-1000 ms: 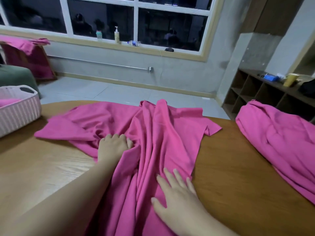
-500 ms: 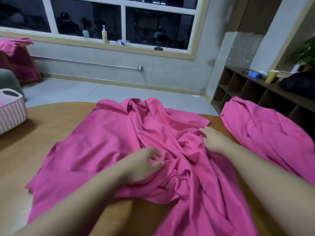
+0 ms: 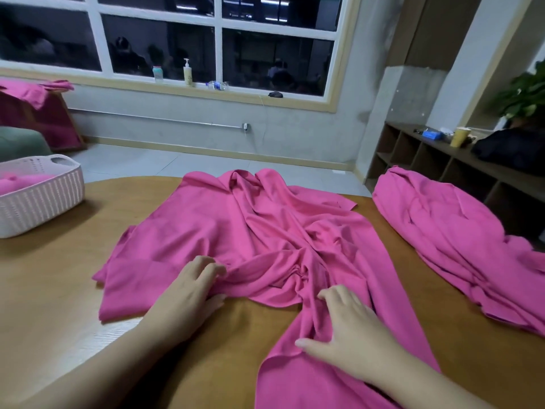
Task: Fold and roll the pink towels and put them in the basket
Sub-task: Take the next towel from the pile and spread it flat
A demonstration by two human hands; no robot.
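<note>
Head view, basket [image 3: 44, 199] holding pink towel, left hand [image 3: 191, 293] pinching crumpled towel [image 3: 250, 231], right hand [image 3: 351, 329] spread flat.

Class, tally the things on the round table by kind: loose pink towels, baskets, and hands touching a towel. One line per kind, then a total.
Loose pink towels: 2, the crumpled towel in the middle and the heaped towel at the right edge
Baskets: 1, the pink basket
Hands on a towel: 2, left hand and right hand
Total: 5
</note>
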